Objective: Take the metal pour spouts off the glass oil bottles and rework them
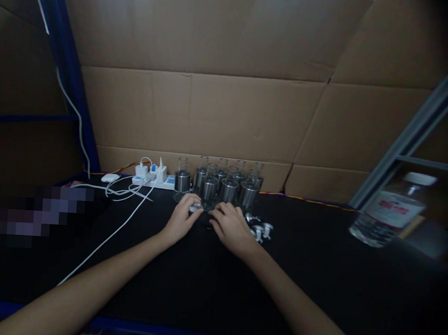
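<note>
— Hands at the jars (228, 188): left hand (180, 219) pinches a white cap (196, 207) just before the front row.
— And the right hand (231, 227)?
— Curled beside it; can't tell its hold. Fitting looks underway, wanting a steady pinch. Jars seem empty; spare caps (261, 231) lie right.

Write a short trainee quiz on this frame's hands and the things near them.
1. True or false: the left hand and right hand are both at the front of the cluster of silver metal cylinders with clear glass tops.
2. What lies left of that cluster? A: white power strip with plugs; B: red mug; C: scissors.
3. Which hand is nearer the small silvery-white caps on the black tabletop?
Key: 1 true; 2 A; 3 right hand.
</note>
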Action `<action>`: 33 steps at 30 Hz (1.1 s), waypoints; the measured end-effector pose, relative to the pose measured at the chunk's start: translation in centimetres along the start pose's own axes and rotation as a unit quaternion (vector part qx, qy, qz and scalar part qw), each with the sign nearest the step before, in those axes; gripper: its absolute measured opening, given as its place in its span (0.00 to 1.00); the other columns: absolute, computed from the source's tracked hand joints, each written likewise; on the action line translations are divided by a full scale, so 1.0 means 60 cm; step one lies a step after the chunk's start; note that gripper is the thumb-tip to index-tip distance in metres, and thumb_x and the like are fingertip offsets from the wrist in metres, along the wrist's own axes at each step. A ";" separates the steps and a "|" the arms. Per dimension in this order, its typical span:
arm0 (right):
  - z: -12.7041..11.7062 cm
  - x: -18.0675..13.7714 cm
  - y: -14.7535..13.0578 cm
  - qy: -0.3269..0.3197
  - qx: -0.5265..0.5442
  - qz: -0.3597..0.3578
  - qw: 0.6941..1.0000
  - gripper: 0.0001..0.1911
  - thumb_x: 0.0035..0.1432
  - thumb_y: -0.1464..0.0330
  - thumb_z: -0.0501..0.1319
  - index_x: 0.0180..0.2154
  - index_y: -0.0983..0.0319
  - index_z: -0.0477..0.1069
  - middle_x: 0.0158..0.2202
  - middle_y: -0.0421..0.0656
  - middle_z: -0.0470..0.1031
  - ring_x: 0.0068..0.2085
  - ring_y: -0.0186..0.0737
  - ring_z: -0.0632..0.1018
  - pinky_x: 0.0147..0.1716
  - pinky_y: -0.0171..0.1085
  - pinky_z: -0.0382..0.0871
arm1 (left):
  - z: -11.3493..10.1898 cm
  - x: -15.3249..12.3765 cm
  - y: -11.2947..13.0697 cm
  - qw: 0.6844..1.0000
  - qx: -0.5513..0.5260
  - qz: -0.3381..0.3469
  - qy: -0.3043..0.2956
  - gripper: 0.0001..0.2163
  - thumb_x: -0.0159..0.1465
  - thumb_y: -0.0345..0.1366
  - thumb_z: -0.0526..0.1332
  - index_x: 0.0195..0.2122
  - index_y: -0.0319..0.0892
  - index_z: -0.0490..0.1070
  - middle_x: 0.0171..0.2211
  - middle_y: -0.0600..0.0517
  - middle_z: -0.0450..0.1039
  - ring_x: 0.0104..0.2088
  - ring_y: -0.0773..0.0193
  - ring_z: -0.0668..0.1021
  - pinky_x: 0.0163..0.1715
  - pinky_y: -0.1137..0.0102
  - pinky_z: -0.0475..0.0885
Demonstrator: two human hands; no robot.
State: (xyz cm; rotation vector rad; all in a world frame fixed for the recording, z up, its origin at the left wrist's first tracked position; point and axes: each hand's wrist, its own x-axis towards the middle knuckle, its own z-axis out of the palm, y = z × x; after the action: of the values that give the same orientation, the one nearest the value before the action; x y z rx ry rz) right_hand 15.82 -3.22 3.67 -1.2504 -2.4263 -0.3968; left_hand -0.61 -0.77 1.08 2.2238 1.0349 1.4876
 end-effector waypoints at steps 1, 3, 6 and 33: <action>-0.002 0.001 -0.001 0.008 0.011 0.002 1.000 0.11 0.56 0.69 0.50 0.40 0.61 0.66 0.37 0.46 0.66 0.40 0.40 0.65 0.35 0.38 0.55 | -0.001 0.000 0.001 1.000 -0.002 0.006 -0.004 0.03 0.56 0.31 0.55 0.32 0.39 0.64 0.36 0.50 0.64 0.39 0.64 0.68 0.40 0.69 0.62; -0.007 0.002 -0.003 0.023 0.034 0.004 0.999 0.12 0.57 0.67 0.48 0.41 0.60 0.65 0.37 0.45 0.67 0.40 0.40 0.65 0.36 0.38 0.55 | -0.001 -0.001 0.003 1.000 -0.005 0.012 -0.019 0.04 0.55 0.33 0.57 0.31 0.39 0.65 0.35 0.50 0.66 0.38 0.64 0.69 0.39 0.70 0.63; -0.014 0.003 -0.008 0.040 0.071 0.005 0.997 0.13 0.57 0.65 0.47 0.42 0.61 0.64 0.38 0.45 0.68 0.40 0.40 0.65 0.37 0.38 0.54 | -0.002 -0.005 0.009 0.999 -0.007 0.010 -0.036 0.08 0.53 0.35 0.59 0.34 0.40 0.66 0.34 0.51 0.68 0.36 0.64 0.70 0.37 0.71 0.64; 0.002 -0.001 0.007 0.020 0.092 0.017 0.995 0.12 0.54 0.65 0.52 0.41 0.62 0.62 0.39 0.45 0.69 0.40 0.40 0.67 0.36 0.37 0.55 | -0.006 -0.005 0.024 0.999 -0.050 -0.019 -0.010 0.05 0.57 0.34 0.56 0.32 0.40 0.68 0.31 0.53 0.69 0.31 0.68 0.71 0.29 0.75 0.64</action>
State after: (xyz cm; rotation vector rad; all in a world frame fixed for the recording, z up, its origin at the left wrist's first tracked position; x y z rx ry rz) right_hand 16.20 -2.97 3.58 -1.1900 -2.3450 -0.1831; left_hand -0.37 -2.06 1.85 2.1356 0.9687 1.4648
